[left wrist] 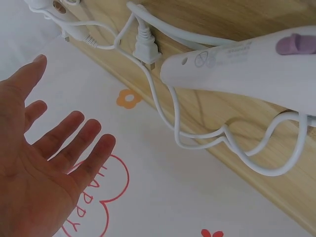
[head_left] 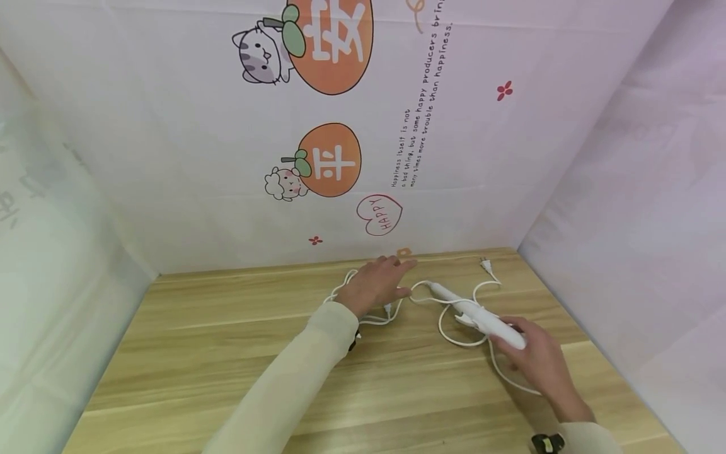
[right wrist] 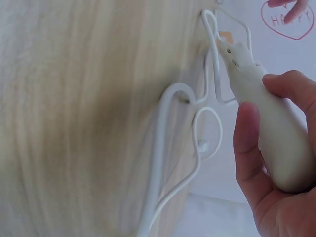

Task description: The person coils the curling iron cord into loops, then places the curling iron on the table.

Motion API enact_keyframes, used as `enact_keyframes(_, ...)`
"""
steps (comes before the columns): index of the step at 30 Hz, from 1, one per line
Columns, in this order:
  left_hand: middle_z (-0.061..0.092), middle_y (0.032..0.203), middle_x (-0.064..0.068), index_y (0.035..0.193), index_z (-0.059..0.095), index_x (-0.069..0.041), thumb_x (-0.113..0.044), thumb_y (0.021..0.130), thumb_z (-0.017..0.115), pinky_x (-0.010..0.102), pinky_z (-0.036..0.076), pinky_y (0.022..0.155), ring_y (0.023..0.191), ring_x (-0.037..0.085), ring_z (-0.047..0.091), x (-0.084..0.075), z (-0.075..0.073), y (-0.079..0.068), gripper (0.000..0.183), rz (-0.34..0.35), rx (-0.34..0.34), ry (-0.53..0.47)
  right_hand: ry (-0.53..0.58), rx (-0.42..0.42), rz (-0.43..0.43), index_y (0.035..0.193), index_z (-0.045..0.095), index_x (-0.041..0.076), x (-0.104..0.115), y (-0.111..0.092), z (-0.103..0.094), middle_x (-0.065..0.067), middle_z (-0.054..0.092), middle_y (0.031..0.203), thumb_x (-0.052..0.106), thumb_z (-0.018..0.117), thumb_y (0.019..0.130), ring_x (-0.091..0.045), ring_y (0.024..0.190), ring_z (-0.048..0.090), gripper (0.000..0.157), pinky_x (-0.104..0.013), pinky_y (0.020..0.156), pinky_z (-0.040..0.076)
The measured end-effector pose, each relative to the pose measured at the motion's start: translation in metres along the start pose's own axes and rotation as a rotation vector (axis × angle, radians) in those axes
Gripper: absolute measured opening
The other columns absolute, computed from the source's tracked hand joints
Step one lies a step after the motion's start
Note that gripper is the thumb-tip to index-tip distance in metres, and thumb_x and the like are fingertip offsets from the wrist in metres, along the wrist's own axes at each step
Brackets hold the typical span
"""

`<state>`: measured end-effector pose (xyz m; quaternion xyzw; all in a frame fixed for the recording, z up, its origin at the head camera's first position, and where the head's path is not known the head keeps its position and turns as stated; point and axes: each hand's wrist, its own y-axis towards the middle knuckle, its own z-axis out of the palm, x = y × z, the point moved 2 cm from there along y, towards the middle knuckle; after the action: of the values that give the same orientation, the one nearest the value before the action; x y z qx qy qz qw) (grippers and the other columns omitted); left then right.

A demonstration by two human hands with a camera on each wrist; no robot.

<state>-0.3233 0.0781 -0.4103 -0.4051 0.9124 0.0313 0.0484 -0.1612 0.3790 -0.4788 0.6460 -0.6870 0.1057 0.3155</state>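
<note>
In the head view my right hand (head_left: 535,353) grips the near end of a white corded wand shaped like a hair iron (head_left: 492,323). Thumb and fingers wrap its rounded end in the right wrist view. A white cord (head_left: 462,344) loops around and beneath it. My left hand (head_left: 374,285) reaches over the back of the table, fingers spread and holding nothing. Below that arm, the left wrist view shows a second white corded wand (left wrist: 237,64) with a purple slider (left wrist: 296,44); the arm hides it in the head view. A white plug (head_left: 388,309) lies close to the left hand.
Another two-pin plug (head_left: 486,265) lies at the table's back right. Loops of cord (head_left: 347,277) spread behind the left hand. White printed sheets (head_left: 448,208) rise at the back and sides of the wooden table (head_left: 227,340).
</note>
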Motion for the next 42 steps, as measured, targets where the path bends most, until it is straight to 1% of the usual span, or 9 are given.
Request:
enact_keyframes(7,0.059,0.158,0.005,0.167,0.042,-0.030,-0.041,0.111,0.065,0.045,0.047,0.122,0.148,0.028,0.055,-0.002,0.001,-0.001,0.062,0.028,-0.015,0.005,0.044,0.018,-0.001,0.135,0.070,0.003,0.012,-0.001,-0.003,-0.026,0.075,0.118,0.024,0.085,0.096,-0.009,0.052,0.065,0.047,-0.028,0.051,0.055)
enact_keyframes(13,0.061,0.155,0.003,0.161,0.050,-0.029,-0.036,0.111,0.066,0.043,0.053,0.115,0.143,0.025,0.058,-0.001,0.002,-0.004,0.053,0.039,-0.009,0.004,0.063,0.037,-0.002,0.137,0.070,0.004,0.019,-0.003,-0.006,-0.027,0.075,0.119,0.024,0.085,0.096,-0.010,0.053,0.066,0.048,-0.028,0.052,0.056)
enact_keyframes(15,0.061,0.155,0.003,0.159,0.052,-0.028,-0.035,0.111,0.065,0.041,0.054,0.114,0.142,0.024,0.059,-0.001,0.003,-0.003,0.051,0.050,-0.001,-0.001,0.069,0.037,0.000,0.137,0.070,0.005,0.021,-0.003,-0.008,-0.026,0.075,0.117,0.025,0.086,0.096,-0.010,0.052,0.066,0.049,-0.028,0.053,0.056)
enact_keyframes(19,0.060,0.156,0.002,0.158,0.054,-0.027,-0.031,0.111,0.066,0.039,0.051,0.118,0.145,0.023,0.057,-0.004,0.008,0.004,0.049,0.074,0.002,-0.024,0.089,0.026,-0.002,0.136,0.071,0.007,0.022,-0.004,-0.010,-0.024,0.076,0.114,0.025,0.087,0.095,-0.009,0.052,0.065,0.048,-0.029,0.053,0.056)
enact_keyframes(24,0.062,0.156,0.004,0.154,0.060,-0.020,-0.025,0.110,0.067,0.038,0.046,0.122,0.145,0.023,0.058,-0.009,0.013,0.012,0.045,0.119,-0.001,-0.100,0.121,0.016,-0.018,0.135,0.072,0.008,0.022,-0.007,-0.014,-0.023,0.076,0.118,0.023,0.087,0.095,-0.009,0.052,0.065,0.045,-0.031,0.053,0.058)
enact_keyframes(30,0.070,0.145,0.003,0.145,0.068,-0.016,-0.023,0.109,0.069,0.035,0.048,0.118,0.136,0.021,0.064,-0.009,0.018,0.022,0.036,0.146,0.007,-0.193,0.151,0.020,-0.022,0.135,0.072,0.007,0.021,-0.008,-0.017,-0.023,0.076,0.120,0.021,0.086,0.096,-0.008,0.054,0.065,0.044,-0.033,0.054,0.060)
enact_keyframes(35,0.074,0.139,0.001,0.137,0.074,-0.015,-0.023,0.109,0.069,0.033,0.050,0.113,0.128,0.019,0.067,-0.006,0.027,0.031,0.030,0.151,0.024,-0.295,0.160,0.008,-0.033,0.133,0.073,0.008,0.017,-0.009,-0.017,-0.022,0.077,0.117,0.018,0.087,0.095,-0.008,0.053,0.065,0.042,-0.033,0.053,0.059)
enact_keyframes(40,0.077,0.130,-0.003,0.133,0.075,-0.018,-0.022,0.108,0.070,0.031,0.051,0.107,0.117,0.014,0.068,-0.007,0.032,0.035,0.026,0.122,0.034,-0.364,0.170,0.000,-0.037,0.134,0.073,0.007,0.014,-0.011,-0.019,-0.024,0.078,0.116,0.019,0.087,0.095,-0.009,0.053,0.066,0.044,-0.032,0.053,0.059)
enact_keyframes(42,0.078,0.127,-0.003,0.132,0.076,-0.018,-0.021,0.108,0.070,0.030,0.052,0.106,0.114,0.014,0.068,-0.008,0.033,0.035,0.024,0.114,0.034,-0.391,0.177,-0.002,-0.028,0.136,0.073,0.007,0.012,-0.012,-0.021,-0.022,0.079,0.115,0.020,0.087,0.095,-0.010,0.054,0.067,0.046,-0.032,0.054,0.059)
